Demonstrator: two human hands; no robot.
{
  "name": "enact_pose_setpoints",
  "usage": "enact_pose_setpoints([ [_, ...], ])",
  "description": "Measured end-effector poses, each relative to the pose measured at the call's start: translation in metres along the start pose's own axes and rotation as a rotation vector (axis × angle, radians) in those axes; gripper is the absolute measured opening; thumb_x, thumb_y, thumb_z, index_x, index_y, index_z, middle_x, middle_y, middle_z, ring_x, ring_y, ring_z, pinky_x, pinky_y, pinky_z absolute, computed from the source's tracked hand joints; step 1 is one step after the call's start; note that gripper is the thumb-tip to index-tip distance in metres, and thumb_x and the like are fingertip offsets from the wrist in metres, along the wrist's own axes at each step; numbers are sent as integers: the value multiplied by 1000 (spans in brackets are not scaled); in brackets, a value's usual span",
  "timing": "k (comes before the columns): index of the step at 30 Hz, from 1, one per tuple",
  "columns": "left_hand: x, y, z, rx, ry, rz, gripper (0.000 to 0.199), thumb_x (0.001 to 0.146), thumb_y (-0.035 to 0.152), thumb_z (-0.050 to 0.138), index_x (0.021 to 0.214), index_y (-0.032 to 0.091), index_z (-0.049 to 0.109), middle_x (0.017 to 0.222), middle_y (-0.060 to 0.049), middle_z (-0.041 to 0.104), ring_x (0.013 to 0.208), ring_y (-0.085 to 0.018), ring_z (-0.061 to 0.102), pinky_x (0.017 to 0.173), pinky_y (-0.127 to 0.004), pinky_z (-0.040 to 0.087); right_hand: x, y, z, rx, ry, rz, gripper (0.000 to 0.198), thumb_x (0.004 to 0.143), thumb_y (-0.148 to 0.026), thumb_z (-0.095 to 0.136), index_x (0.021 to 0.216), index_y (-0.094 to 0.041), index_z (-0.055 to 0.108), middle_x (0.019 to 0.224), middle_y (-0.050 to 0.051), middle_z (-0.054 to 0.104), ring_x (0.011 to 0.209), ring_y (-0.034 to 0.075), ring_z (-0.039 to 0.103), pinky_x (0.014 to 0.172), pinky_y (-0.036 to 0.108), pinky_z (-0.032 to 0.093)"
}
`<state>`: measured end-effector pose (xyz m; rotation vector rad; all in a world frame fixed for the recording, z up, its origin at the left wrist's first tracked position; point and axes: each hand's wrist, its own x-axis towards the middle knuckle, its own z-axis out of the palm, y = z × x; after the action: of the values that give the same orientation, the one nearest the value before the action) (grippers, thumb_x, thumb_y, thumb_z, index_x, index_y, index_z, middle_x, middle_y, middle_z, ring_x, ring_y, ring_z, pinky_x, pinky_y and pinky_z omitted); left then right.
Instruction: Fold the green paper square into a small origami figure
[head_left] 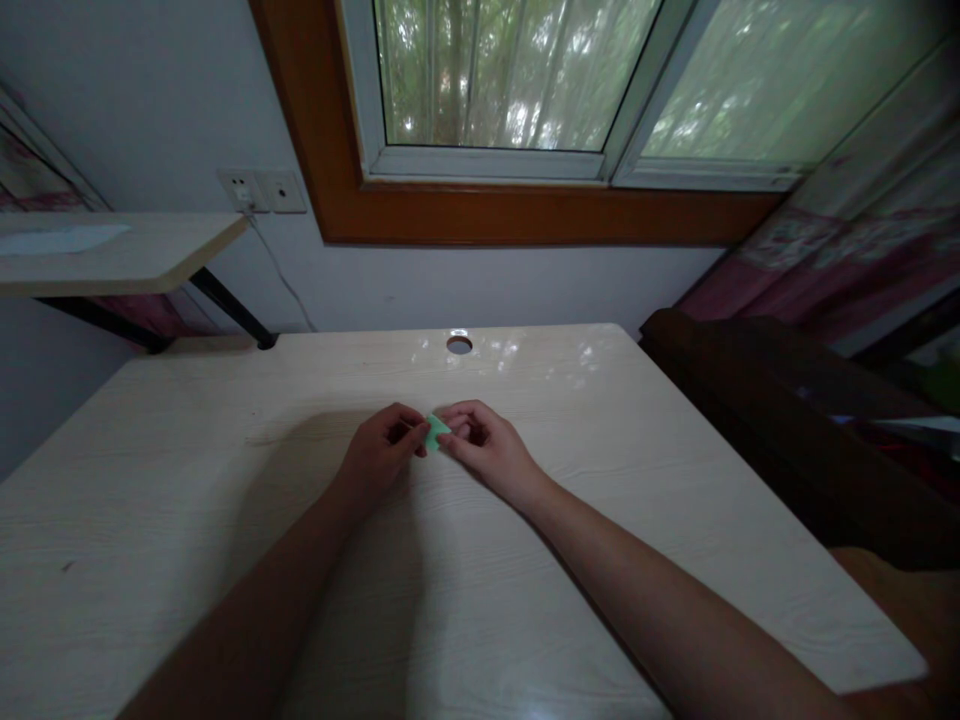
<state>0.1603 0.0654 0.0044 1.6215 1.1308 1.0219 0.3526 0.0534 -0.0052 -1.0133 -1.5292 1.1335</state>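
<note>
A small, flat piece of light green paper (436, 432) is pinched between my two hands over the middle of the desk. My left hand (386, 440) grips its left side, thumb on top and fingers curled behind. On the opposite side, my right hand (487, 445) has thumb and fingertips closed on the paper's right edge. The paper looks folded, though it is too small to make out the folds. Both forearms reach in from the bottom of the view, and the hands are close to the pale wooden desk (480, 580).
A round cable hole (459, 345) lies near the desk's back edge. At the left stands a raised shelf (112, 260) on black legs. A wall socket (262, 191) has a white cable plugged in. Beyond are a window (510, 75), curtains (840, 220) and dark furniture (735, 430) at right.
</note>
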Motion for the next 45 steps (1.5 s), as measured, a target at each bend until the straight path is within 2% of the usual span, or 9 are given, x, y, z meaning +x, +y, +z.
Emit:
enact_pose_setpoints([
  [4,0,2,0,-29,-7,-6,18,84,34,64,87,17,60,66,2,64,61,-13,63,63,-24,48,1,2,0,52,-32,7,30,81,-27,70,108,-21,60,82,0,63,69,12,55,63,26,43],
  [12,-2,4,2,-86,-99,2,22,82,26,64,102,19,59,72,4,60,62,-11,64,62,-23,49,3,3,-1,155,61,-45,32,82,-29,68,110,-23,53,82,-1,63,72,13,58,66,27,44],
  [17,-4,5,2,-88,-125,22,24,83,27,64,105,20,58,79,1,65,66,-13,66,65,-25,50,5,4,-2,204,97,-55,32,82,-27,68,109,-23,51,81,-1,64,76,15,60,71,29,46],
  [24,-4,10,-1,-24,-152,41,20,85,25,60,103,17,62,71,-1,67,66,-14,63,63,-24,45,5,4,-3,187,150,-55,30,82,-28,67,107,-24,51,80,-1,62,74,15,59,70,30,45],
  [29,-3,8,0,-36,-134,82,14,84,23,61,97,17,62,76,-1,65,70,-14,63,68,-25,47,5,4,-2,185,121,-54,30,83,-26,67,107,-24,50,80,-1,63,75,15,60,70,30,45],
  [34,-4,1,1,-47,-125,48,23,83,23,64,104,20,58,75,0,65,68,-14,62,63,-24,45,4,3,-2,176,74,-34,32,82,-30,69,106,-23,49,78,-2,65,70,14,60,67,29,46],
  [38,-5,-1,2,-31,-158,65,18,85,22,61,102,21,57,71,2,64,65,-13,61,61,-23,44,5,1,-2,209,86,-25,34,79,-30,72,104,-23,50,77,-2,65,70,13,61,68,28,47],
  [45,-4,-4,1,29,-179,212,19,79,12,60,96,20,64,95,-3,61,71,-11,61,65,-23,50,5,2,-1,234,83,6,36,76,-35,76,99,-23,52,78,-1,65,70,13,62,68,29,49],
])
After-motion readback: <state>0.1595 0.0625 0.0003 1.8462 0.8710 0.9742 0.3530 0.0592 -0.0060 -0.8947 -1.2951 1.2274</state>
